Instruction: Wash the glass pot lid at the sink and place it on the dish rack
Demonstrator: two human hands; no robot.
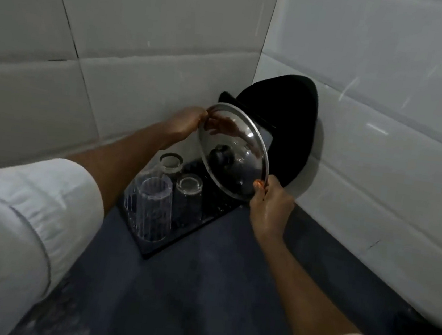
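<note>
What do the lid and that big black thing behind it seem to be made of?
Lid: clear glass dome, since fingers show through it, with a dull silver metal-looking rim and a black knob, probably plastic. Black pan: matte black, no shine; possibly coated metal or cast iron, hard to tell.

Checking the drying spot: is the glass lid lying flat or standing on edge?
On edge, tilted. The glass lid faces the camera, knob showing, held at its rim by the left hand and right hand.

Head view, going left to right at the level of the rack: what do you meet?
Ribbed clear tumbler → upturned glass jar → small upturned glass → glass pot lid, held at its rim by left hand and right hand → black pan leaning in the corner.
</note>
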